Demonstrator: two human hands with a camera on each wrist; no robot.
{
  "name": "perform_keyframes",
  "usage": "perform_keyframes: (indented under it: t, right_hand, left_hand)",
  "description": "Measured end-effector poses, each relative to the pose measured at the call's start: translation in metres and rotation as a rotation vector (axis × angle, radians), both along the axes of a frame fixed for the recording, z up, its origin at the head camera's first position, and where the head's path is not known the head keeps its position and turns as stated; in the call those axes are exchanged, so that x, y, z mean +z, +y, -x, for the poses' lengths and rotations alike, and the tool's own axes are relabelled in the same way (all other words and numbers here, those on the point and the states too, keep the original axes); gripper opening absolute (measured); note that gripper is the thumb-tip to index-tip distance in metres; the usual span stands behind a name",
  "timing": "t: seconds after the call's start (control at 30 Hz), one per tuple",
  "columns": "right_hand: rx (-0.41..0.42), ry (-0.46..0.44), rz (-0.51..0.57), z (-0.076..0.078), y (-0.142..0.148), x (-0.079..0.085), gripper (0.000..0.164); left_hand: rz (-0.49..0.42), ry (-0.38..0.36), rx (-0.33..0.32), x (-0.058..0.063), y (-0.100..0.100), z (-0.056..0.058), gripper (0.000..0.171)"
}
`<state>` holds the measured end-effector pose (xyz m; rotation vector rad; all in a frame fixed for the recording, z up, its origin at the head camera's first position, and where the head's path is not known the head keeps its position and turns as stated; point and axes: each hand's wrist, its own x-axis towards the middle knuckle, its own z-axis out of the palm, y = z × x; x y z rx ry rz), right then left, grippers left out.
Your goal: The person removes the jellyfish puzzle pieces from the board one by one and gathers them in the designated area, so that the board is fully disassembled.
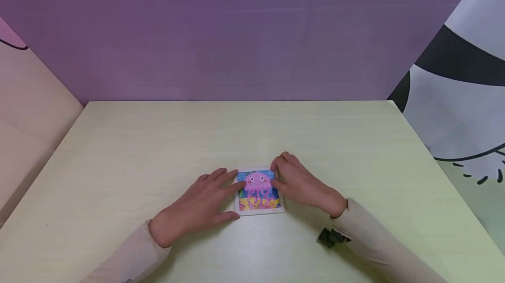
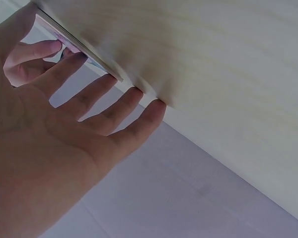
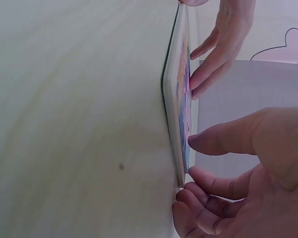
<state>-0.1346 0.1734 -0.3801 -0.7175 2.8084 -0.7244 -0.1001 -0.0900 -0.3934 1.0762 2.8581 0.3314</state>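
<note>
Pink jellyfish picture panel [image 1: 258,202] lies on the surface [image 1: 165,143]; left hand [image 1: 205,202] touches it with straight fingers, right hand [image 1: 300,182] bends fingers at 1 corner (pinching or pressing, I cannot tell). Aligning seems underway; next calls for light pressure.

Desk [image 1: 118,151]: pale wood-grain surface, smooth, low sheen with soft glare near the front. Jellyfish picture [image 1: 258,191] looked printed, paper-like and smooth; its off-white frame [image 1: 260,213] was matt—wood or thick card, couldn't tell. Left sleeve [image 1: 128,254] and right sleeve [image 1: 378,235] were matt cloth, lightly wrinkled. Black gadget [image 1: 327,237] looked plastic. Purple backdrop [image 1: 236,33] was matt, faintly creased—cloth or vinyl, unclear.
</note>
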Motion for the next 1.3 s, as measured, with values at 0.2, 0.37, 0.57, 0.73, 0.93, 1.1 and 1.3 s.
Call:
perform_keyframes:
  t: [0.2,0.37,0.57,0.73,0.93,1.1,1.3]
  right_hand:
    - [-0.013,-0.040,0.037,0.001,0.002,0.002,0.019]
    - [-0.003,-0.074,0.084,0.002,0.000,0.000,0.010]
    - [-0.030,-0.070,0.072,0.002,-0.002,0.001,0.026]
    - [-0.027,-0.060,0.061,0.002,-0.002,0.001,0.027]
    - [-0.032,-0.032,0.081,0.001,-0.001,-0.002,0.022]
    - [-0.035,-0.042,0.106,0.002,-0.003,-0.003,0.022]
    - [-0.022,-0.025,0.098,0.004,-0.005,-0.001,0.020]
  left_hand:
    - [-0.007,-0.019,0.001,0.002,0.000,0.000,0.070]
    - [-0.011,-0.004,-0.007,0.001,0.000,-0.001,0.069]
    - [-0.004,0.012,-0.017,0.001,0.002,-0.001,0.068]
    - [-0.002,0.012,-0.021,0.001,0.002,-0.001,0.068]
    - [-0.026,-0.010,-0.013,-0.001,0.003,-0.003,0.068]
    - [-0.020,-0.092,-0.012,-0.001,0.004,-0.009,0.071]
    - [0.001,-0.094,-0.014,-0.001,0.006,-0.013,0.075]
